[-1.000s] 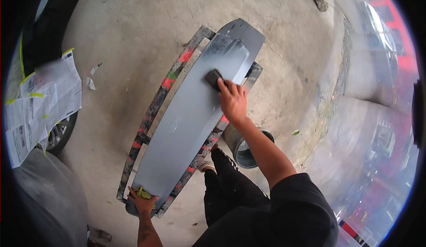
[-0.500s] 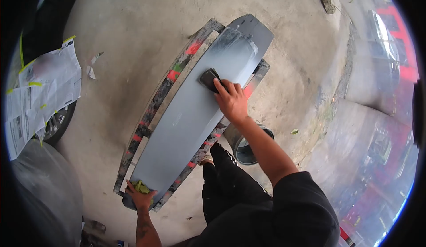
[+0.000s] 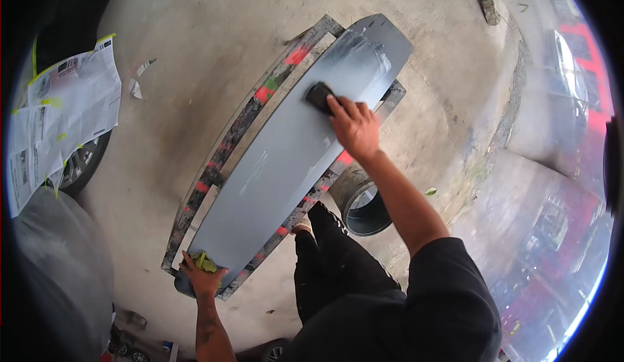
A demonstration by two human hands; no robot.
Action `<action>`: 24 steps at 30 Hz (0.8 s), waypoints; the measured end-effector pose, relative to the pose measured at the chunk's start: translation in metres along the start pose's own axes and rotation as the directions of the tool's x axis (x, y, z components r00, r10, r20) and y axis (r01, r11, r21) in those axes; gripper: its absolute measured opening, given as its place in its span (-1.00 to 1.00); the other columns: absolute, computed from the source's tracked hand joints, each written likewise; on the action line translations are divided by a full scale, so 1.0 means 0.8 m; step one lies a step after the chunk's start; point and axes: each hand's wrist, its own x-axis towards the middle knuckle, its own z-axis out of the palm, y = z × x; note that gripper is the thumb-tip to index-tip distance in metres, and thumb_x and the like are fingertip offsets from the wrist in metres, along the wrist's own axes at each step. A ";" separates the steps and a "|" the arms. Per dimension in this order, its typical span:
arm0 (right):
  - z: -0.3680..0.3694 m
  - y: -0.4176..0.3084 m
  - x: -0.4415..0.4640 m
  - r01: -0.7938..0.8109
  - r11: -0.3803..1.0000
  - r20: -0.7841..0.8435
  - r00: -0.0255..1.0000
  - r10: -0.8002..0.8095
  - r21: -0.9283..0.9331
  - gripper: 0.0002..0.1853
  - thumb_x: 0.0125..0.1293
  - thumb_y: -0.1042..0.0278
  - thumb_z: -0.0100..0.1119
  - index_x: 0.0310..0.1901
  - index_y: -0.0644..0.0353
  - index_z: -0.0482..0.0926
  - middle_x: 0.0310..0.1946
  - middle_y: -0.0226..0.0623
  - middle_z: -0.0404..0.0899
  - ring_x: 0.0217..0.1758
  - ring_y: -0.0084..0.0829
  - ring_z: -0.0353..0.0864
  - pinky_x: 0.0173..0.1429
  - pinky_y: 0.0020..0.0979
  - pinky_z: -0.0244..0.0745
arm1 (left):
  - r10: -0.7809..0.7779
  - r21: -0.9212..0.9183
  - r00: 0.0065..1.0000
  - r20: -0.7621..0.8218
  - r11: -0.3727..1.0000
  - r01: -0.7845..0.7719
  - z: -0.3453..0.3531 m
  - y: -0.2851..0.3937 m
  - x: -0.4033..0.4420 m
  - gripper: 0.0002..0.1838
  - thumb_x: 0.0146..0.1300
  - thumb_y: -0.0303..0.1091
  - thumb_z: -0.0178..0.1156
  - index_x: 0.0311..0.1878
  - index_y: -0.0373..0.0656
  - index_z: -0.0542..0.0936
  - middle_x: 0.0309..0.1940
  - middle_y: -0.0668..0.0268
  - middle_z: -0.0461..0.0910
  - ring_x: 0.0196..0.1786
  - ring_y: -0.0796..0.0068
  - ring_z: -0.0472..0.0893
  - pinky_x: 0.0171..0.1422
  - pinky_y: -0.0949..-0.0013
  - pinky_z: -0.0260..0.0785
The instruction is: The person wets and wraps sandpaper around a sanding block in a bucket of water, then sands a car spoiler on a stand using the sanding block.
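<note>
A bucket (image 3: 368,227) sits on the floor (image 3: 195,43) between 4 and 5 o'clock from the middle of the view. It has a round, dark rim, and I can't tell what is in it. It is just beside the stand (image 3: 227,141), which is black with red and green spots.

On the stand lies a long gray panel (image 3: 273,160). It slants across the middle, with one end at 1 o'clock and the other between 7 and 8. The 1 o'clock end sticks out past the stand. White smears show near that end.

The right hand (image 3: 356,127) grasps a black block (image 3: 318,95) and sets it on the panel at 12 o'clock. The block is nearer the left long edge than the right one. The left hand (image 3: 203,277) is spread at the low end, touching a green cloth (image 3: 203,262). I can't tell if its fingers grip the cloth.

Floor stretches wide at 11 o'clock and at 2 o'clock. The person's legs (image 3: 325,258) are close to the panel's right edge, near the bucket. At 9 o'clock, well apart, papers (image 3: 71,102) hang by a wheel (image 3: 81,160).
</note>
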 end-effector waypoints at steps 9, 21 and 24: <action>0.019 0.024 0.054 -0.329 0.943 0.000 0.944 0.330 -0.043 -0.36 0.27 0.20 0.42 0.41 -0.15 0.52 0.19 -0.37 0.62 0.13 -0.10 0.63 0.14 -0.08 0.61 | -0.016 -0.055 1.000 0.027 0.998 0.017 -0.004 0.015 -0.004 0.72 -0.45 -0.21 0.81 0.73 0.14 -0.26 0.62 -0.49 -0.32 0.62 -0.49 0.11 0.58 -0.15 0.32; 0.038 0.066 0.109 -0.383 0.922 -0.105 0.920 0.377 -0.054 -0.45 0.30 0.24 0.35 0.36 -0.10 0.57 0.13 -0.32 0.68 0.11 -0.06 0.64 0.14 -0.08 0.60 | 0.043 0.004 0.999 -0.030 0.999 -0.043 0.010 -0.014 0.004 0.72 -0.45 -0.20 0.81 0.73 0.16 -0.26 0.62 -0.48 -0.34 0.57 -0.49 0.22 0.54 -0.13 0.40; 0.020 -0.047 0.033 -0.175 0.979 -0.010 0.984 0.177 0.106 -0.39 0.23 0.33 0.41 0.36 -0.13 0.59 0.13 -0.32 0.63 0.05 -0.13 0.61 0.07 -0.12 0.57 | 0.013 -0.017 1.000 -0.006 1.000 -0.013 0.003 -0.005 -0.002 0.73 -0.45 -0.20 0.82 0.73 0.17 -0.27 0.62 -0.49 -0.34 0.55 -0.51 0.24 0.52 -0.13 0.43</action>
